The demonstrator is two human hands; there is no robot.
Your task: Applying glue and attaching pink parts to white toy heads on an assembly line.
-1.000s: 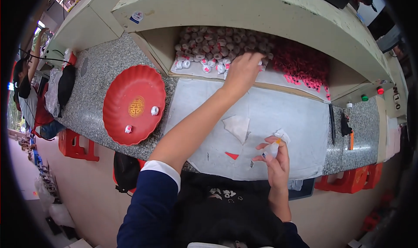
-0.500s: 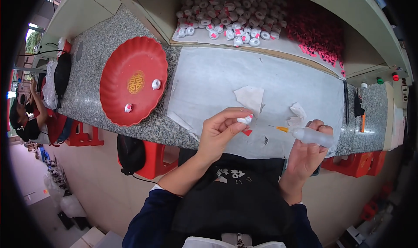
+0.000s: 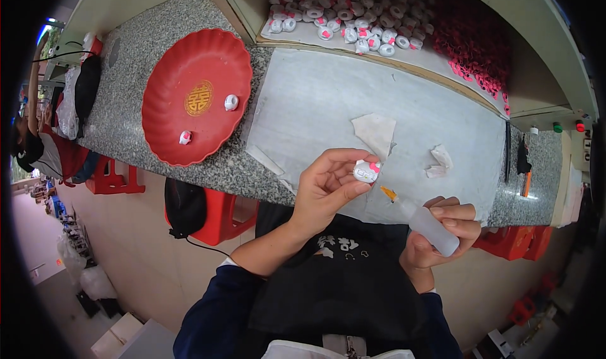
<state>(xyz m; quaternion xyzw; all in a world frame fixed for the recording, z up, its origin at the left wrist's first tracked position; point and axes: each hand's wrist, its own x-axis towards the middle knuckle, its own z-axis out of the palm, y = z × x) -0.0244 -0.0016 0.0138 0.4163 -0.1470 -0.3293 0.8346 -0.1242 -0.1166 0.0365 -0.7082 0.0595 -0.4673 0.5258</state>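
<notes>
Between the thumb and fingers of my left hand [image 3: 328, 185] is a small white cat-head figure [image 3: 365, 171] with a pink bow, its face toward me. My right hand [image 3: 445, 229] grips a translucent squeeze bottle [image 3: 432, 228] with an orange needle tip [image 3: 389, 194]. The tip points up and left, close to the cat head; whether the fine needle touches it I cannot tell. White paper [image 3: 315, 106] covers the bench below both hands. To the left, a red scalloped tray [image 3: 173, 75] holds two more small white heads [image 3: 231, 102].
A shelf at the back holds a heap of white heads [image 3: 353, 18] and a pile of small pink parts [image 3: 473, 50]. Torn paper scraps [image 3: 375, 134] lie on the sheet. Red stools [image 3: 221, 217] stand under the granite bench [image 3: 126, 119]. Another person [image 3: 47, 151] sits at far left.
My left hand has turned the cat head so its face and bow show. The bottle in my right hand has swung leftward and tilted, its tip now nearer the head. The view shifted slightly.
</notes>
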